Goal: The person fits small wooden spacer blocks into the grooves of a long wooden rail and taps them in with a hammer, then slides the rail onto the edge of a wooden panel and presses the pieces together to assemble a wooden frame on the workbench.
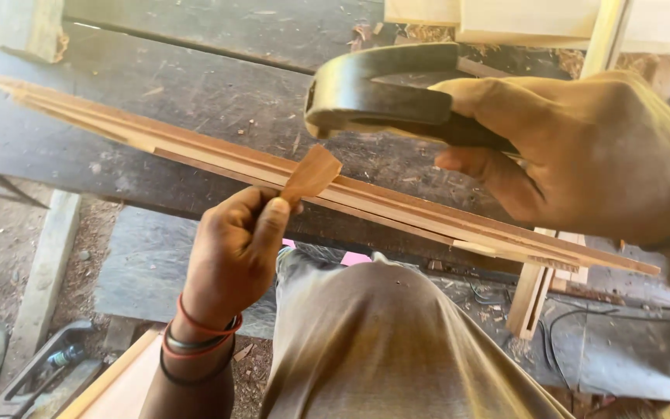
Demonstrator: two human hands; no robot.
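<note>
Wood strips (366, 198), far end cut off

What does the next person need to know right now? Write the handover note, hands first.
Left hand: grip shut on a small flat wood chip, pinched between thumb and forefinger, its tip at the strips.
Right hand: grip shut on a dark clamp, held just above the bench, jaws pointing left.
Strips: several long thin wood strips stacked together, running across the bench edge from upper left to lower right.
Done: strips are bundled side by side.
Left: the clamp is not yet on the strips; the chip is not yet let go.
</note>
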